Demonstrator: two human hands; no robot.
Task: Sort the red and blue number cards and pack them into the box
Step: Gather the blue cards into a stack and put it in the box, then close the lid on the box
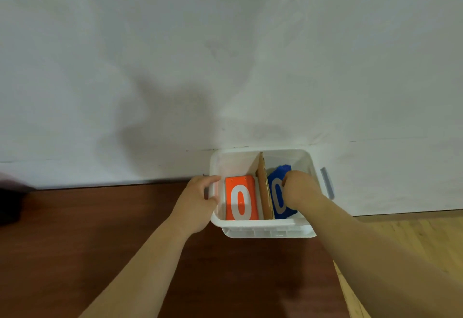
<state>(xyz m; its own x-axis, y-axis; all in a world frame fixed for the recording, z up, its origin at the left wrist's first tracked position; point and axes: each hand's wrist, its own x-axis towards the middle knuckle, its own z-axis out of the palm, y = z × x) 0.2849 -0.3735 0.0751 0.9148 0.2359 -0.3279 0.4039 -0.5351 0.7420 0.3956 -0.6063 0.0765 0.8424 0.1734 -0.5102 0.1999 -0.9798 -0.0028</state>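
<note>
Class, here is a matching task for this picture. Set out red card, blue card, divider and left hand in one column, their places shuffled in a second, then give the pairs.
Things
1. red card
2. blue card
3. divider
4. left hand

Places
A. gripping the left rim of the box
B. right compartment, at the right hand
C. left compartment
D. upright between the two compartments

Pairs: 1-C; 2-B; 3-D; 4-A
</note>
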